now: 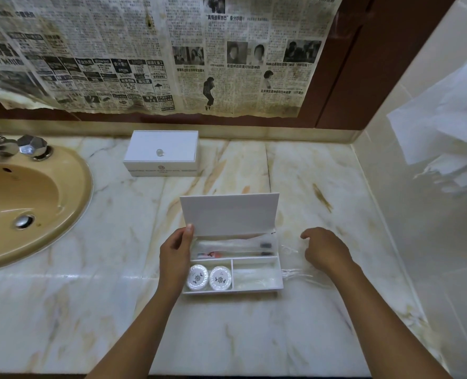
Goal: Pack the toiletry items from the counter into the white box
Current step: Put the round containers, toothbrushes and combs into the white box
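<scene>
Marble counter (309, 187), left hand (173, 258) against open white box (254, 286).

table (226, 337): pale marble with tan and grey veins, glossy, running to a wall at the back and right.
sink (70, 203): tan oval basin set into the table at far left, metal drain in its bowl.
faucet (16, 146): chrome, on the sink's back rim.
closed white box (161, 154): rests on the table near the back wall, small clear knob on its lid.
open white box (254, 285): rests on the table near the front, lid upright, three compartments.
clear plastic wrappers (303, 274): lie on the table just right of the open white box.
</scene>
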`<action>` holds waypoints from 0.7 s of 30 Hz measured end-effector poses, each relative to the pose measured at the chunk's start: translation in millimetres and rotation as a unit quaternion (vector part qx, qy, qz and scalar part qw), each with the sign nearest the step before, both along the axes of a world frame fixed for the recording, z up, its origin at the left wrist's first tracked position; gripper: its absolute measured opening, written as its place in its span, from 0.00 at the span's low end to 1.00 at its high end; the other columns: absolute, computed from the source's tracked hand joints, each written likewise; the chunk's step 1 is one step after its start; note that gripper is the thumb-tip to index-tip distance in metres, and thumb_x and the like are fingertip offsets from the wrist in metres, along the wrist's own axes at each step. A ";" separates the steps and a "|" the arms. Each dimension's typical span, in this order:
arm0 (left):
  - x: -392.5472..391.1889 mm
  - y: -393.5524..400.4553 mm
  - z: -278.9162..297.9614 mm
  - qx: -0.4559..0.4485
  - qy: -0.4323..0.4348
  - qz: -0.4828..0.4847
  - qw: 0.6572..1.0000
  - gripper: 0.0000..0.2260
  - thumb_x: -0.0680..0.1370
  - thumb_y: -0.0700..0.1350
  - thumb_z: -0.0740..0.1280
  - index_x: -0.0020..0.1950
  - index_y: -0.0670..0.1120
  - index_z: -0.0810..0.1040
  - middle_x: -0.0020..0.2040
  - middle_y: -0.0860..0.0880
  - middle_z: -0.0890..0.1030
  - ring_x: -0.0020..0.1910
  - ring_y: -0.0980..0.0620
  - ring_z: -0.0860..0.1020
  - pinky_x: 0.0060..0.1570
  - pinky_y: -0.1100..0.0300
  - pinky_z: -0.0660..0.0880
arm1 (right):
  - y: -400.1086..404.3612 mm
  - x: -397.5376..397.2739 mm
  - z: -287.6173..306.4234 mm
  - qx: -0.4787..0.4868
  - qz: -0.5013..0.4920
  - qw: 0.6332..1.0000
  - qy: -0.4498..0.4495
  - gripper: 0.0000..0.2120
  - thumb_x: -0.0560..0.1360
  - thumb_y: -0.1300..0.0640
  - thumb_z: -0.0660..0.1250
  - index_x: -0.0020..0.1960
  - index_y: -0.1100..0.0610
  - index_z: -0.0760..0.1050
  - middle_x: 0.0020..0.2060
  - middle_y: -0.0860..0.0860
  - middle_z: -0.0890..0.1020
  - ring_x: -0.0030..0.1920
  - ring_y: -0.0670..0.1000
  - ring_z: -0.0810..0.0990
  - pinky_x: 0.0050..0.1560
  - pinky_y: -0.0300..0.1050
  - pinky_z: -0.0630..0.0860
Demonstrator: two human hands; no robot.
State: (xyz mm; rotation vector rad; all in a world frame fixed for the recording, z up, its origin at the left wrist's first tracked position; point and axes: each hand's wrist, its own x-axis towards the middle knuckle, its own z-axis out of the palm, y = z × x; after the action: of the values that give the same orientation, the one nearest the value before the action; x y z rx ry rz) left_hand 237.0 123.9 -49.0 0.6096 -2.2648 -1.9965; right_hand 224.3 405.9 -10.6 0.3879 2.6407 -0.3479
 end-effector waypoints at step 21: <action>0.3 -1.1 -0.9 -0.001 -0.004 0.001 1.000 0.14 0.82 0.51 0.62 0.45 0.45 0.81 0.41 0.52 0.83 0.40 0.60 0.78 0.43 0.69 0.74 | -18.7 -7.3 56.6 -0.208 -0.042 0.965 0.155 0.06 0.74 0.59 0.70 0.39 0.52 0.77 0.34 0.50 0.82 0.35 0.50 0.80 0.34 0.41 0.72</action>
State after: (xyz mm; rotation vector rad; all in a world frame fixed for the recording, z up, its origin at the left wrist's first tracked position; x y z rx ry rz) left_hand 237.3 122.8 -49.9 0.6211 -2.2691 -1.9953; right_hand 217.0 387.2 46.0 0.3266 2.7492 -1.0462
